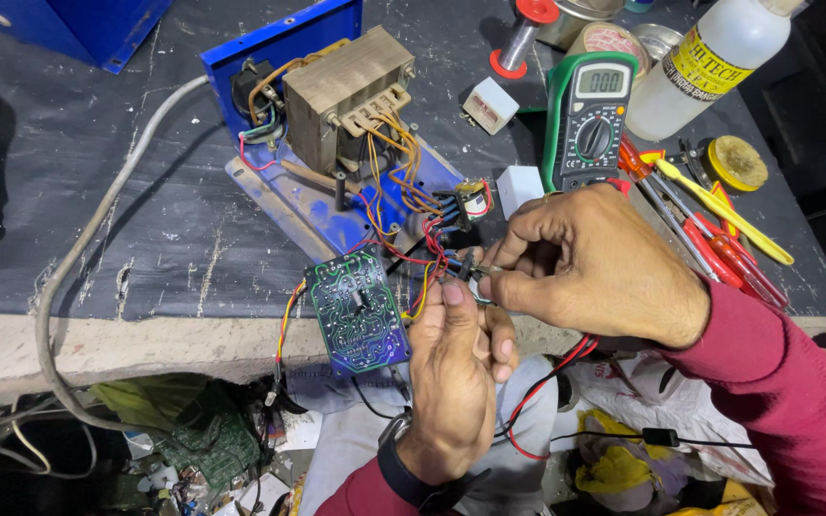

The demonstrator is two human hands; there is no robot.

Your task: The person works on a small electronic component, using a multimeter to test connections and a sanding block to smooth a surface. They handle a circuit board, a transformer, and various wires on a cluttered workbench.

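A green circuit board (pixel 356 311) hangs off the bench edge, solder side up, tied by red, yellow and black wires (pixel 429 250) to a blue metal chassis (pixel 336 205) with a tan transformer (pixel 346 96). My left hand (pixel 453 382) pinches the wire bundle just right of the board. My right hand (pixel 590 263) closes on a small dark part at the wire ends, fingertips touching the left hand's. A small relay-like block (pixel 473 199) sits just above.
A green multimeter (pixel 587 119) lies behind my right hand, its red and black leads running under it. Screwdrivers and tweezers (pixel 719 225), a white bottle (pixel 709 62), a solder spool (pixel 520 36) and white boxes (pixel 489 103) crowd the right. A grey cable (pixel 97 229) curves at the left.
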